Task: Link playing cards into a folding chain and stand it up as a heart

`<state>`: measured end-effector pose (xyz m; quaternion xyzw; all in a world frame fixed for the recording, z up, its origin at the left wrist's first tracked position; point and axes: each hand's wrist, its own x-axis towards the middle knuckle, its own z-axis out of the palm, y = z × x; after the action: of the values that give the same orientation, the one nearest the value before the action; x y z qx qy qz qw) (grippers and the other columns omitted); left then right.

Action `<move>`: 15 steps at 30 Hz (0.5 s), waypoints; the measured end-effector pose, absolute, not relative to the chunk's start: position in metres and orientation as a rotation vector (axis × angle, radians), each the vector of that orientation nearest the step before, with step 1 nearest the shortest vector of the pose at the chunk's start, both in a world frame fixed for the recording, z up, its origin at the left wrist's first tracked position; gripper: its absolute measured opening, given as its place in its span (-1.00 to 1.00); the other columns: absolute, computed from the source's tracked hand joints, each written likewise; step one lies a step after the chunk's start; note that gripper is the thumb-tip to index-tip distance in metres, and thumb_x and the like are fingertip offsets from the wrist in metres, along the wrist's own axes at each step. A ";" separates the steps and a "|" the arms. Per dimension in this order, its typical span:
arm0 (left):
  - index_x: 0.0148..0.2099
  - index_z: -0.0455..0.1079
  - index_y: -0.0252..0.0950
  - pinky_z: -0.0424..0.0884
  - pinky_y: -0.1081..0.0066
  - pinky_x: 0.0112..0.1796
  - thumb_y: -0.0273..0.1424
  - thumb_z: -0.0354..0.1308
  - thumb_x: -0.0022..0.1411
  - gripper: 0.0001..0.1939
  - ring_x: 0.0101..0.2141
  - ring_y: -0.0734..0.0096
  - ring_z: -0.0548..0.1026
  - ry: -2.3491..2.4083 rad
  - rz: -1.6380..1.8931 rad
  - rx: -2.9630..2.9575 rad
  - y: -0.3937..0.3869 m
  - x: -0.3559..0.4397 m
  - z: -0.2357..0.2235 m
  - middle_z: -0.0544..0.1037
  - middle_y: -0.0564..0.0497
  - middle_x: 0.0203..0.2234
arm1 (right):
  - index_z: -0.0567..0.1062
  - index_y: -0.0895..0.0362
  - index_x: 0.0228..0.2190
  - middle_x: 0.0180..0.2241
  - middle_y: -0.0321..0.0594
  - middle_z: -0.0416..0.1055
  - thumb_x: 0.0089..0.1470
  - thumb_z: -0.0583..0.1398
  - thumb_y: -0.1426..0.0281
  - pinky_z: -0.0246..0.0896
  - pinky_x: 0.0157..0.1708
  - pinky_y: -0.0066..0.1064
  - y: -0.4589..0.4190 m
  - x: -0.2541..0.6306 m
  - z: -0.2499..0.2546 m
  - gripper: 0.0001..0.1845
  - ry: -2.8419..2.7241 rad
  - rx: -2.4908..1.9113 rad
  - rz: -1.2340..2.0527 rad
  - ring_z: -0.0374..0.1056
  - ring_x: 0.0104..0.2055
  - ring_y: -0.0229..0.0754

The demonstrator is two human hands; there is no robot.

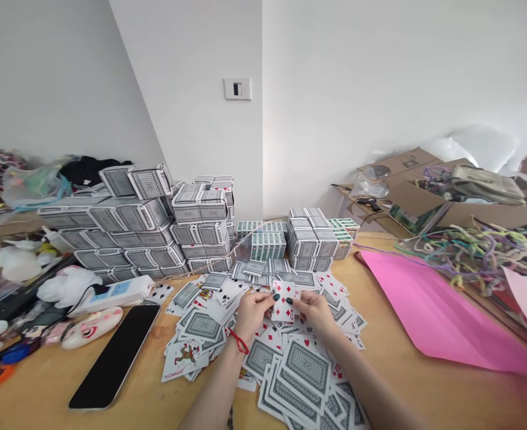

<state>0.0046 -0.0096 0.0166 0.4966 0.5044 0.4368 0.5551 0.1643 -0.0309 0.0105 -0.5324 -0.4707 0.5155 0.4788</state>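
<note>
The left hand (250, 307) and the right hand (316, 310) are both in front of the camera, above the loose cards (203, 325). The fingers of the left hand are closed in a pinch on the left edge of the five of diamonds (283, 306). The fingers of the right hand are also nearly closed, with the thumb at the right edge of this card. Another red-marked card shows partly behind it; whether it is held, I cannot tell.

Loose cards lie below and around both hands, so there is little bare surface near the fingers. The card stacks (144, 257) rise behind and to the left, and the green-white boxes (267, 245) stand straight behind. Between the right forearm and the pink paper (437, 316), the wood of the worktop (393, 364) is visible. The phone (114, 358) lies well apart from the left forearm, on its left side.

The five of diamonds is white with red marks, its face is turned to the camera, and it looks flat. The loose cards are partly face up, partly showing grey patterned backs.
</note>
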 end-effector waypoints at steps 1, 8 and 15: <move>-0.53 0.46 -0.38 0.22 0.51 -0.61 -0.23 0.19 -0.13 -0.73 -0.66 0.55 0.28 1.199 1.038 1.191 -0.010 0.005 0.016 0.38 0.07 -0.70 | 0.45 0.19 -0.57 -0.73 -0.38 0.23 -0.24 0.24 0.09 -0.09 -0.70 -0.53 -0.031 0.164 0.010 -0.62 -1.147 -1.301 1.261 0.02 -0.71 -0.40; -0.60 0.31 -0.33 0.09 0.52 -0.60 -0.27 0.14 -0.06 -0.77 -0.66 0.56 0.16 1.243 1.085 1.295 -0.010 0.007 0.013 0.22 0.15 -0.75 | 0.38 0.18 -0.66 -0.76 -0.41 0.16 -0.26 0.25 0.08 -0.15 -0.72 -0.53 -0.031 0.163 0.010 -0.60 -1.152 -1.302 1.270 -0.04 -0.73 -0.43; -0.57 0.05 -0.24 0.08 0.51 -0.54 -0.31 -0.07 0.13 -0.74 -0.63 0.51 0.13 1.371 1.223 1.633 -0.018 0.014 0.019 0.11 0.17 -0.70 | 0.26 0.14 -0.71 -0.77 -0.42 0.15 -0.25 0.24 0.04 -0.11 -0.72 -0.52 -0.034 0.155 0.013 -0.55 -1.168 -1.291 1.292 0.01 -0.73 -0.40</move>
<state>0.0140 -0.0180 0.0188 0.6260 0.5253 0.4689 0.3351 0.1555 -0.0339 0.0127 -0.5261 -0.4764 0.5268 0.4678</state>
